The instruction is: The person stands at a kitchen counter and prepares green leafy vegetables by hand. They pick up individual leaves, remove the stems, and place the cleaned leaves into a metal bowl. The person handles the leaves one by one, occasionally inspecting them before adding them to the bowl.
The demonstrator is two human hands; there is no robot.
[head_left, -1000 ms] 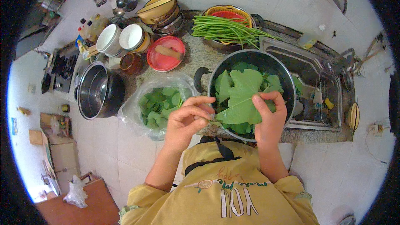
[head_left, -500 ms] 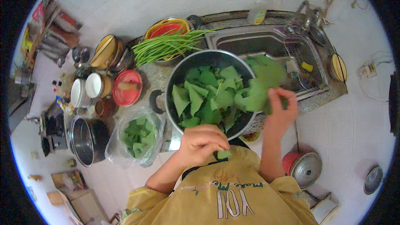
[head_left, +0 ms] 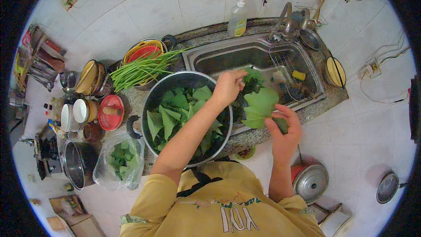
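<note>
Here, green leaf (head_left: 260, 106), edge in right grip (head_left: 287, 131)

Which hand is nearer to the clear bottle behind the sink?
The left. The left hand is over the near side of the sink, below the bottle in view; the right hand is farther back, toward the counter's front edge, pinching a leaf.

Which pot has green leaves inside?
The big pot beneath the left forearm. The smaller black pot beside the plastic bag shows none, and the red pot is lidded.
</note>
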